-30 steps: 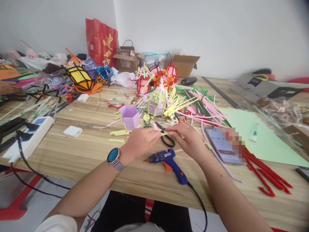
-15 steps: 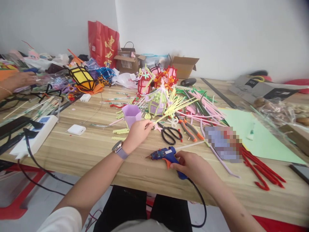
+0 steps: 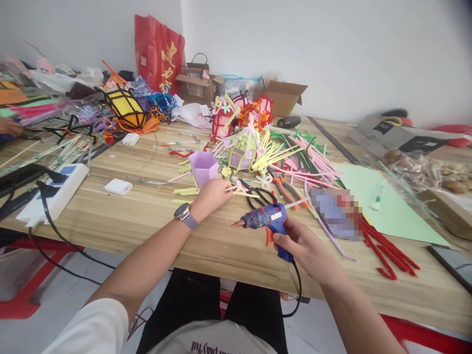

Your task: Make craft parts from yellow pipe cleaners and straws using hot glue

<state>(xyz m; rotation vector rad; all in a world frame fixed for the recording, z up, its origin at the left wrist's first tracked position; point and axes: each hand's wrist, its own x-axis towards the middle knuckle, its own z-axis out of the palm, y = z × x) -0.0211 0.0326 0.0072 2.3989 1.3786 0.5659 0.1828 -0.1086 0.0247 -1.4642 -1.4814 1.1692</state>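
Observation:
My right hand (image 3: 300,243) is wrapped round the handle of a blue glue gun (image 3: 263,217), whose nozzle points left above the table. My left hand (image 3: 213,197) pinches the end of a pale yellow stem (image 3: 245,194), which reaches right towards the black scissors (image 3: 263,193). Just behind my left hand stands an open purple hexagonal cup (image 3: 204,168). A yellow-green and purple lantern (image 3: 240,152) sits beyond it, beside a bundle of yellow stems (image 3: 275,156).
Orange-handled pliers (image 3: 285,191) lie right of the scissors. A white power strip (image 3: 55,194) is at the left, a green sheet (image 3: 391,211) and red stems (image 3: 387,248) at the right. Another person's hand (image 3: 10,128) shows at the far left edge.
My right hand has closed round the glue gun and raised it. My left hand now has a yellow stem apart from the bundle. The other person's hand has moved left.

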